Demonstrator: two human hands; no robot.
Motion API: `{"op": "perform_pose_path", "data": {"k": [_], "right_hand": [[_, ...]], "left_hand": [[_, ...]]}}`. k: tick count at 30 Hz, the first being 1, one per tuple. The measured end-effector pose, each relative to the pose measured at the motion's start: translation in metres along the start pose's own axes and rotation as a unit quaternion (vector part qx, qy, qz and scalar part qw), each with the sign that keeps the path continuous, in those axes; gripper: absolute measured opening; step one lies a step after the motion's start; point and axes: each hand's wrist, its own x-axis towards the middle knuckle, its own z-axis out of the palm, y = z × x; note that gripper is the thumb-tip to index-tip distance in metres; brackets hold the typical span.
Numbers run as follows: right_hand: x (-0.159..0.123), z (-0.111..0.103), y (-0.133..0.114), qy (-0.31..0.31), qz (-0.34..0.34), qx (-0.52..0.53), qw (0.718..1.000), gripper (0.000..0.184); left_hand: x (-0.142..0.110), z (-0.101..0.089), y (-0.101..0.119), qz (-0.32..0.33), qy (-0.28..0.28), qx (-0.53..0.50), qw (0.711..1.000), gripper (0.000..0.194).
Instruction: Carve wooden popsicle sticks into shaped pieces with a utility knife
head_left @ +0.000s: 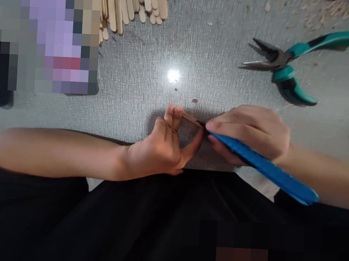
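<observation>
My left hand [164, 145], near the front edge of the table, pinches a thin wooden craft stick [189, 117] between its fingers. The stick slants down to the right, and my left thumb lies close to its right end. In my right hand [247, 128] is a blue utility knife [266, 166], gripped like a pen. Its handle points back to the lower right. The dark tip of the knife meets the right end of the stick; the blade itself is too small and hidden to make out.
Pliers with teal and black handles [283, 64] lie spread at the right. Many loose craft sticks [125, 7] are heaped at the top left. Wood shavings [338, 14] are scattered at the top right. A blurred-out patch covers the upper left. The grey table [136, 74] reflects a bright light.
</observation>
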Motion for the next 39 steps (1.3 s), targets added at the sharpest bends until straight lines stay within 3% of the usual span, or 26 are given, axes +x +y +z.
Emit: {"op": "perform_pose_path", "data": {"k": [2, 5, 8, 10, 11, 15, 22, 28, 39], "right_hand": [[0.000, -0.001, 0.001, -0.007, 0.010, -0.001, 1.000, 0.032], [0.002, -0.001, 0.005, 0.001, 0.010, 0.004, 1.000, 0.036], [0.005, -0.002, 0.010, 0.034, -0.027, 0.007, 0.999, 0.040], [0.005, -0.003, 0.010, 0.019, -0.018, 0.007, 1.000, 0.042], [0.005, -0.005, 0.009, 0.008, -0.007, 0.012, 1.000, 0.042], [0.003, -0.009, 0.006, -0.041, 0.041, 0.024, 0.998, 0.045], [0.002, -0.003, 0.012, 0.001, 0.003, 0.009, 1.000, 0.033], [0.003, 0.001, 0.010, 0.019, 0.001, -0.002, 1.000, 0.027], [0.005, 0.000, 0.007, 0.013, -0.009, 0.012, 1.000, 0.035]], "left_hand": [[-0.002, 0.002, -0.003, -0.006, 0.047, -0.015, 0.999, 0.100], [-0.003, 0.008, -0.014, 0.002, 0.140, -0.062, 0.988, 0.068], [0.002, 0.020, -0.032, 0.022, 0.145, -0.145, 0.979, 0.039], [0.009, 0.031, -0.046, -0.033, 0.193, -0.206, 0.959, 0.035], [0.013, 0.036, -0.053, -0.077, 0.185, -0.246, 0.948, 0.038], [0.023, 0.049, -0.071, -0.083, 0.109, -0.267, 0.954, 0.067], [0.024, 0.043, -0.075, -0.087, 0.000, -0.267, 0.960, 0.080], [0.026, 0.043, -0.075, -0.081, -0.015, -0.266, 0.961, 0.086], [0.028, 0.046, -0.072, -0.079, -0.003, -0.225, 0.971, 0.082]]}}
